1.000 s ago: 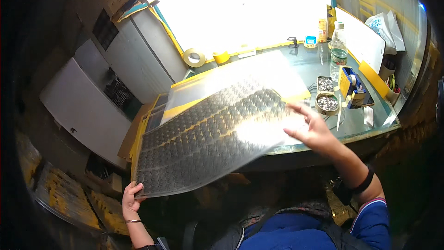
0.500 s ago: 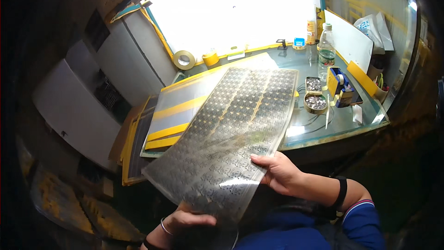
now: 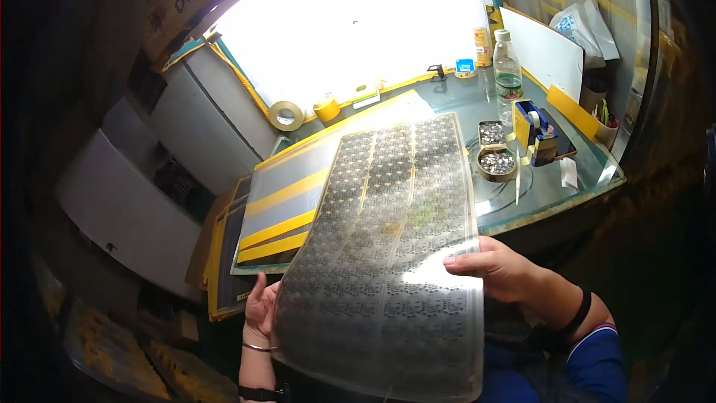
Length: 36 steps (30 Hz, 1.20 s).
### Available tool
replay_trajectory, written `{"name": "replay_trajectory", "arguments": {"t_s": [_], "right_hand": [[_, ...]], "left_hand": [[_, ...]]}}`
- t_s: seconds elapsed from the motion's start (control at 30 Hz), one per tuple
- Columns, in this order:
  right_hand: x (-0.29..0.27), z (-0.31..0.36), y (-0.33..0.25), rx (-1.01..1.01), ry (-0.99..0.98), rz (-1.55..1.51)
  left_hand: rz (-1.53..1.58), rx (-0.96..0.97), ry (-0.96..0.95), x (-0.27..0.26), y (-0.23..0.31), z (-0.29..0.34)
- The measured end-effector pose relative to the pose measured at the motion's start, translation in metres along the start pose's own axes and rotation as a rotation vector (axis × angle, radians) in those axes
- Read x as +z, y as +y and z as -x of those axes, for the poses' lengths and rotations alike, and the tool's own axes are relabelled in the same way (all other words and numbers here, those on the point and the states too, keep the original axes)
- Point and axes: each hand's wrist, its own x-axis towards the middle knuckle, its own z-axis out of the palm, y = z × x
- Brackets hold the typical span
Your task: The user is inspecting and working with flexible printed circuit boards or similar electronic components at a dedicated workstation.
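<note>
A large, see-through film sheet (image 3: 373, 254) with rows of small dark printed patterns stretches from the table to my body, its near part bending down. My right hand (image 3: 503, 269) grips its right edge, thumb on top and fingers underneath. At the left edge, my left hand (image 3: 260, 312) is against the sheet with its thumb raised and apart; its other fingers are mostly hidden behind the film. Under the sheet's far left side lies a stack of pale sheets with yellow strips (image 3: 280, 198).
A bright light panel (image 3: 358, 22) backs the glass-topped table (image 3: 552, 205). On it stand tape rolls (image 3: 286, 115), a bottle (image 3: 509, 78), a tape dispenser (image 3: 535, 130) and a round tin of small metal pieces (image 3: 497, 163). A white cabinet (image 3: 123, 209) is at left.
The sheet has turned more upright in view, its near end swinging right. My left hand has moved up along the left edge and its thumb has lifted. My right hand has shifted right, still gripping.
</note>
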Motion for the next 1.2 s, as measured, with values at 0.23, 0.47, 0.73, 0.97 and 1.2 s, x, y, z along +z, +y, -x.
{"name": "replay_trajectory", "arguments": {"t_s": [0.23, 0.47, 0.73, 0.97, 1.2], "right_hand": [[-0.031, 0.003, -0.016, -0.138, 0.099, 0.201], [-0.045, -0.008, 0.010, -0.125, 0.145, 0.351], [0.017, -0.017, -0.032, -0.220, 0.207, 0.231], [0.003, -0.048, -0.028, -0.248, -0.241, -0.474], [-0.029, -0.034, -0.017, -0.242, 0.165, 0.199]], "left_hand": [[-0.658, 0.158, 0.165, 0.051, -0.010, -0.003], [-0.896, 0.173, 0.296, 0.051, -0.032, 0.001], [-0.860, 0.629, 0.414, 0.066, -0.038, 0.017], [-0.452, 0.901, 0.437, 0.036, -0.057, -0.025], [-0.331, 0.635, 0.517, 0.078, -0.085, -0.105]]}}
